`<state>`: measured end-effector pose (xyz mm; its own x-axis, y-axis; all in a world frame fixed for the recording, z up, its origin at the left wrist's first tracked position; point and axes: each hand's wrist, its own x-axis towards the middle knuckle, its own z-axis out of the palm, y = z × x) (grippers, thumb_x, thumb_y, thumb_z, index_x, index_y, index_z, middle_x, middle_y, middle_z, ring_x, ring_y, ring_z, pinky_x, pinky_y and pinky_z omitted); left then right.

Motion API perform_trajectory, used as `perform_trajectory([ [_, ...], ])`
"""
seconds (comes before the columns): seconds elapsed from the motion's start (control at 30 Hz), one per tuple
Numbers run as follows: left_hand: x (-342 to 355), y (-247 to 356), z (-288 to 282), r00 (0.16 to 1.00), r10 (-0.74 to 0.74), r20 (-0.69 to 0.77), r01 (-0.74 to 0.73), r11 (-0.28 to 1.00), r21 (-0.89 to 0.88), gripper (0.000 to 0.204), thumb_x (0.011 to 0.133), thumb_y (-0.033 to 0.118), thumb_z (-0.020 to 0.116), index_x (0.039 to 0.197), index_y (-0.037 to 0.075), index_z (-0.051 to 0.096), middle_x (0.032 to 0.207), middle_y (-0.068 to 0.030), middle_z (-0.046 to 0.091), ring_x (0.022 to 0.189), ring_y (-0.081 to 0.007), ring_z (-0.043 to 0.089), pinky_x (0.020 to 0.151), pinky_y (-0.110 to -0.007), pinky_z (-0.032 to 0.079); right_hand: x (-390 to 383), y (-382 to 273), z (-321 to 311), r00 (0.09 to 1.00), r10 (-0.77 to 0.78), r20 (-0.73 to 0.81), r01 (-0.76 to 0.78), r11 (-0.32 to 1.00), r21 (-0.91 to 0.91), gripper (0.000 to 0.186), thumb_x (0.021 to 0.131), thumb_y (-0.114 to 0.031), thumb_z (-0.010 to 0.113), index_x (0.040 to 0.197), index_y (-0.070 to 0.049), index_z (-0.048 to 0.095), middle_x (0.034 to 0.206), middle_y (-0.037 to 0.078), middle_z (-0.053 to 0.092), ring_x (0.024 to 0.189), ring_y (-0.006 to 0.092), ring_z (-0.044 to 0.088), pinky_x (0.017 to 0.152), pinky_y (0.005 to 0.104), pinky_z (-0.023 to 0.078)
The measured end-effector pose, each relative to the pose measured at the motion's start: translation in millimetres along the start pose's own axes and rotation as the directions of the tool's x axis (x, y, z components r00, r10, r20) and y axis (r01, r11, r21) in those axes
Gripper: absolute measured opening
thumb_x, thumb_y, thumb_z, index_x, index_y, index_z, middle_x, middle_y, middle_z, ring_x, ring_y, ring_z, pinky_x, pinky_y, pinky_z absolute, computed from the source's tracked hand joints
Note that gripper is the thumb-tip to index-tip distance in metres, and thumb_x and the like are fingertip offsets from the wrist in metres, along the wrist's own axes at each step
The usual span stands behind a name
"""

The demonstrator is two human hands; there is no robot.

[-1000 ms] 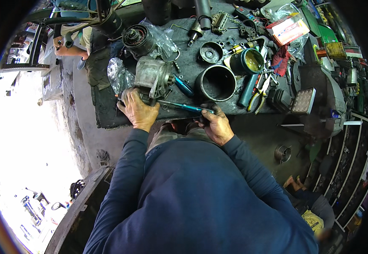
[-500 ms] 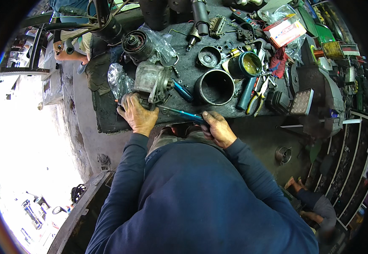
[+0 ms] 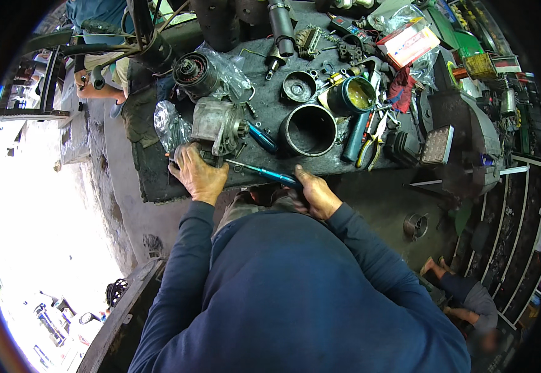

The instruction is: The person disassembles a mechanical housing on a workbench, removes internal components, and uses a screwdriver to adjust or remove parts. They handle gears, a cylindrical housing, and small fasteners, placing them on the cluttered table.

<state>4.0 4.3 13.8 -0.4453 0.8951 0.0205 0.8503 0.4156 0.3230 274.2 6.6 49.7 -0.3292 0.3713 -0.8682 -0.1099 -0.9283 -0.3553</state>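
Observation:
My left hand point(image 3: 197, 174) grips the underside of a dull metal motor housing point(image 3: 215, 121) near the bench's front edge. My right hand point(image 3: 314, 196) is wrapped round the handle of a long blue screwdriver point(image 3: 279, 177), whose silver shaft reaches left to the housing beside my left fingers; the tip's exact contact is unclear. A second blue-handled tool point(image 3: 261, 137) lies right of the housing, beside a hollow steel cylinder point(image 3: 293, 135). A crumpled plastic bag point(image 3: 171, 127) sits left of the housing.
The cluttered bench point(image 3: 158, 183) holds a wound motor part point(image 3: 192, 71), grease tub point(image 3: 357, 96), pliers point(image 3: 376, 143) and red rag point(image 3: 401, 87); a square lamp point(image 3: 435, 143) is at right. One person point(image 3: 96, 87) is at upper left, another point(image 3: 469, 301) low at lower right.
My right hand has moved slightly down, and the screwdriver's handle end with it, toward the bench edge. My left hand stays on the housing. The view has shifted slightly.

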Motion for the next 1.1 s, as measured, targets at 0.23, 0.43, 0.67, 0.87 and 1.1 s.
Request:
perform_trajectory([
  [0.23, 1, 0, -1, 1.000, -0.018, 0.016, 0.017, 1.000, 0.019, 0.090, 0.061, 0.038, 0.097, 0.134, 0.008, 0.052, 0.137, -0.0093, 0.055, 0.143, -0.0342, 0.045, 0.120, -0.074, 0.024, 6, 2, -9, 0.960, -0.261, -0.101, 0.271, 0.956, 0.111, 0.035, 0.113, -0.039, 0.054, 0.121, -0.006, 0.062, 0.076, 0.003, 0.054, 0.059, 0.0140, 0.046, 0.054, 0.0322, 0.039],
  [0.43, 0, 1, -1, 1.000, -0.005, -0.004, 0.005, 1.000, -0.006, 0.088, 0.061, 0.037, 0.096, 0.133, 0.009, 0.053, 0.137, -0.0094, 0.055, 0.143, -0.0340, 0.044, 0.121, -0.074, 0.024, 1, -1, -14, 0.965, -0.249, 0.081, 0.249, 0.968, 0.011, 0.030, 0.111, -0.032, 0.060, 0.131, -0.010, 0.055, 0.088, 0.004, 0.056, 0.066, 0.0138, 0.048, 0.060, 0.0306, 0.043],
  [0.67, 1, 1, -1, 1.000, -0.004, -0.011, 0.004, 1.000, -0.006, 0.087, 0.061, 0.037, 0.096, 0.132, 0.009, 0.053, 0.138, -0.0098, 0.056, 0.143, -0.0342, 0.045, 0.120, -0.074, 0.024, 8, 8, -15, 0.998, -0.055, 0.026, 0.056, 0.998, -0.025, 0.032, 0.112, -0.035, 0.059, 0.129, -0.008, 0.059, 0.082, 0.001, 0.054, 0.061, 0.0138, 0.045, 0.056, 0.0294, 0.040],
  [0.87, 1, 2, -2, 1.000, -0.005, -0.008, 0.005, 1.000, 0.010, 0.088, 0.061, 0.037, 0.097, 0.132, 0.009, 0.052, 0.137, -0.0096, 0.056, 0.142, -0.0342, 0.045, 0.120, -0.074, 0.024, 5, 5, -12, 0.978, -0.198, 0.066, 0.183, 0.966, 0.181, 0.029, 0.109, -0.022, 0.062, 0.131, -0.004, 0.057, 0.085, 0.003, 0.056, 0.063, 0.0128, 0.047, 0.056, 0.0288, 0.041],
  [1.1, 1, 2, -2, 1.000, -0.007, -0.013, 0.007, 1.000, 0.012, 0.087, 0.061, 0.037, 0.097, 0.131, 0.009, 0.053, 0.136, -0.0094, 0.056, 0.141, -0.0343, 0.046, 0.120, -0.074, 0.025, 1, 2, -13, 0.925, -0.381, -0.004, 0.377, 0.915, 0.142, 0.026, 0.108, -0.020, 0.065, 0.128, -0.004, 0.059, 0.090, 0.005, 0.058, 0.070, 0.0149, 0.052, 0.063, 0.0313, 0.046],
])
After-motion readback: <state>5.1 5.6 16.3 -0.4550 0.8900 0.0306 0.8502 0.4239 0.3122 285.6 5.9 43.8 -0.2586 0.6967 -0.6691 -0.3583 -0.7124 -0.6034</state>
